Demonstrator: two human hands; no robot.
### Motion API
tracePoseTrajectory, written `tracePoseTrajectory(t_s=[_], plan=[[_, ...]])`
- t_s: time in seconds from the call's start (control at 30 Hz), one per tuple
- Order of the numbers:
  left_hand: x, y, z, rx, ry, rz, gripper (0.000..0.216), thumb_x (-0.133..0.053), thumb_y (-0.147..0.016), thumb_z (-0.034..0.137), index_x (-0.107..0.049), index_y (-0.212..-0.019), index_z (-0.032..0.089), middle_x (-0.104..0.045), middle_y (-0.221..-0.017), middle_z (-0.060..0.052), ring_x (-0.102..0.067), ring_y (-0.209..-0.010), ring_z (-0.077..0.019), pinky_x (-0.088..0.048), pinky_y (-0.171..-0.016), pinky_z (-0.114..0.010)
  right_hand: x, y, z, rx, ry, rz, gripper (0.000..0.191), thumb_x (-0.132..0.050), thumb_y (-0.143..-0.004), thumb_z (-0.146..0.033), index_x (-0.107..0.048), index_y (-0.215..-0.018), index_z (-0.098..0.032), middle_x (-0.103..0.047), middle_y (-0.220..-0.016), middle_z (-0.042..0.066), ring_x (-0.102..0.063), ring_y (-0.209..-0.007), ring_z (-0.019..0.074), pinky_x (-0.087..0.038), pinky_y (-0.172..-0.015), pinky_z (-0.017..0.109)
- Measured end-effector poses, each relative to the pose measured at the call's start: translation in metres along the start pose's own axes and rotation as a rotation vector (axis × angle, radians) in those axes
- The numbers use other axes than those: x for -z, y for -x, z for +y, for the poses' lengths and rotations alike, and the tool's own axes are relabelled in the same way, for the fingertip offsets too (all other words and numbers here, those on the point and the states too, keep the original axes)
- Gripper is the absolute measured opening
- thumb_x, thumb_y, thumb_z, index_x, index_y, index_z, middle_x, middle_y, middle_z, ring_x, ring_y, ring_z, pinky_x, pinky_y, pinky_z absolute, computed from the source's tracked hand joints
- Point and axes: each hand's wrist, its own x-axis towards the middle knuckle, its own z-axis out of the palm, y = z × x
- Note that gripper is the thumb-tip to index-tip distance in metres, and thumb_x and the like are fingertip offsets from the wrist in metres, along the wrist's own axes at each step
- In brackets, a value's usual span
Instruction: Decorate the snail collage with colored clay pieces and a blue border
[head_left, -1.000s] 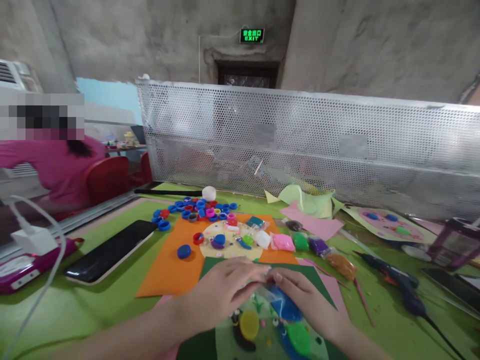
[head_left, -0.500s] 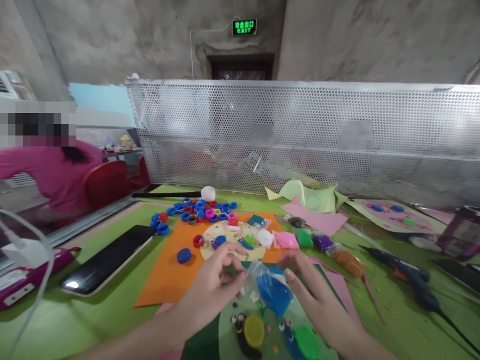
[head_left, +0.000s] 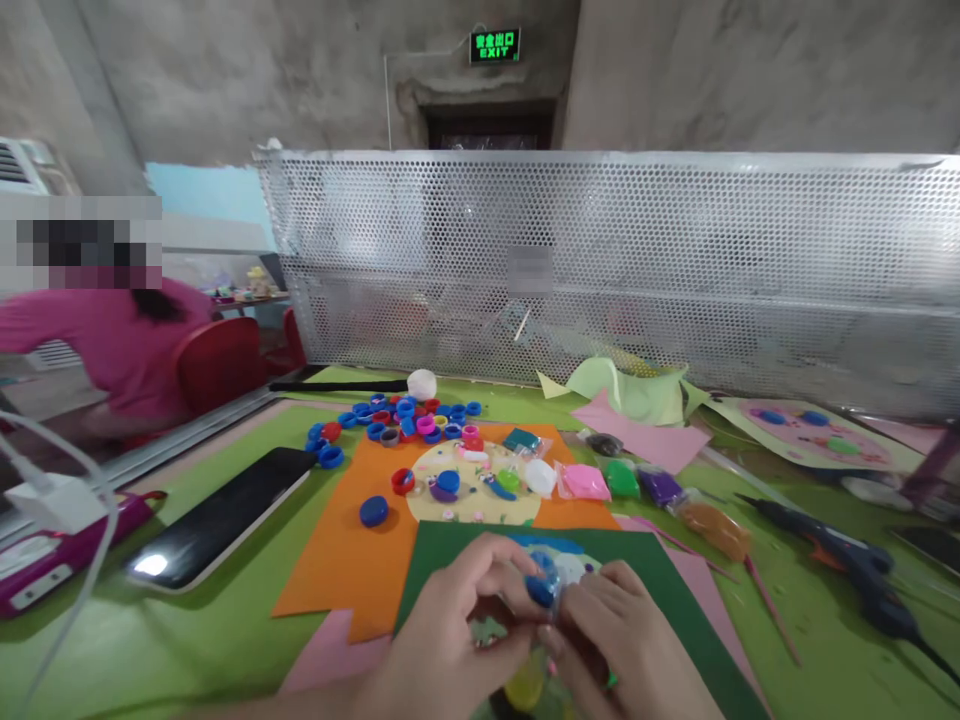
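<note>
In the head view a clear plastic bag of blue clay (head_left: 546,580) is pinched between my two hands. My left hand (head_left: 469,615) has its thumb and fingers closed on the bag's left side. On the right side, my right hand (head_left: 626,625) grips it with curled fingers. Both hands hover over a dark green sheet (head_left: 436,545) with a clay picture on it. A yellow cap (head_left: 525,682) shows below the hands; most of the picture is hidden behind them.
Bottle caps (head_left: 405,408) are piled at the back. Bagged clay, including a pink pack (head_left: 585,482), lines the right. An orange sheet (head_left: 322,560) bears another clay picture. A black phone (head_left: 225,515) lies left, a glue gun (head_left: 832,555) right. A person in pink (head_left: 127,330) sits further left.
My hands have come together over the green sheet. My right hand, apart from the bag before, now grips it, and the blue clay is mostly covered by fingers.
</note>
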Motion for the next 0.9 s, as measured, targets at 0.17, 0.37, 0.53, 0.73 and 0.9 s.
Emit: tracePoseTrajectory(t_s=[0.17,0.37,0.53,0.73,0.9], plan=[[-0.001,-0.001,-0.006,0.025,-0.030,0.046,0.033,-0.053,-0.079,0.010,-0.041,-0.106,0.023,-0.053,-0.075,0.005,-0.057,-0.073,-0.0133,-0.044,-0.072,-0.027,-0.008,0.002,0.002,0.015,-0.035,0.032,0.027,-0.038,-0.081,-0.004,-0.041,-0.058,-0.019,-0.049,-0.048,-0.005,-0.043,-0.045,0.0090,-0.030,-0.057,0.025],[-0.004,-0.001,-0.010,0.029,-0.080,0.047,0.034,-0.049,-0.080,0.007,-0.039,-0.109,0.023,-0.049,-0.073,0.005,-0.051,-0.071,-0.0127,-0.039,-0.067,-0.026,-0.018,-0.003,0.000,0.150,-0.043,0.223,0.024,-0.038,-0.068,-0.001,-0.037,-0.054,-0.020,-0.044,-0.044,-0.006,-0.039,-0.046,0.0098,-0.034,-0.061,0.027],[-0.005,0.001,-0.002,0.058,-0.066,0.044,0.029,-0.050,-0.084,0.012,-0.037,-0.107,0.023,-0.048,-0.071,0.006,-0.051,-0.070,-0.0125,-0.037,-0.065,-0.025,-0.015,-0.005,-0.001,0.210,0.019,0.217,0.024,-0.038,-0.067,0.000,-0.038,-0.054,-0.020,-0.046,-0.046,-0.004,-0.041,-0.049,0.0120,-0.036,-0.062,0.030],[-0.004,0.007,0.003,-0.063,-0.169,0.040,0.021,-0.048,-0.086,0.013,-0.038,-0.100,0.024,-0.050,-0.078,0.004,-0.054,-0.079,-0.0131,-0.041,-0.074,-0.025,0.004,-0.004,-0.003,0.186,0.002,0.154,0.025,-0.040,-0.074,-0.001,-0.038,-0.058,-0.020,-0.045,-0.049,-0.004,-0.040,-0.051,0.0114,-0.037,-0.065,0.031],[-0.004,0.013,0.000,-0.202,-0.315,0.045,0.015,-0.045,-0.084,0.008,-0.041,-0.086,0.023,-0.053,-0.090,0.000,-0.054,-0.087,-0.0136,-0.042,-0.079,-0.024,0.009,-0.001,-0.008,0.001,-0.151,-0.045,0.020,-0.037,-0.081,-0.008,-0.038,-0.065,-0.020,-0.048,-0.056,-0.004,-0.044,-0.051,0.0114,-0.036,-0.062,0.030]])
